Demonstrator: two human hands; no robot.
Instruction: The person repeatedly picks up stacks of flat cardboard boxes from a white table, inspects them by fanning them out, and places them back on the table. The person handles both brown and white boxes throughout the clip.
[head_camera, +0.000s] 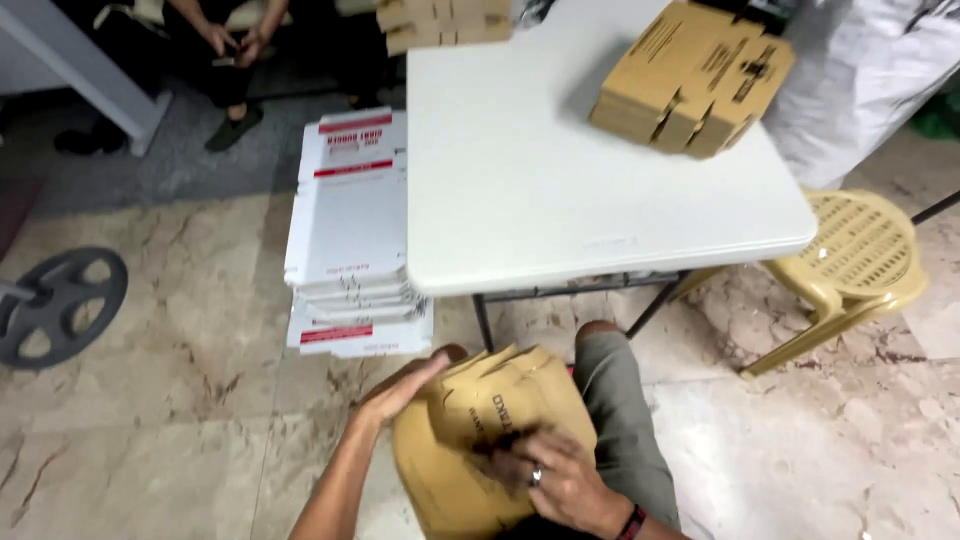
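Both hands grip 1 flat brown cardboard box (480, 440): left hand (400, 390) open-fingered along its edge, right hand (555, 480) pressing its face.

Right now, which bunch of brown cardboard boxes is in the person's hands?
The flat brown cardboard low in the picture, above the lap: the left hand and right hand press on it. The other brown stacks lie untouched on the white table.
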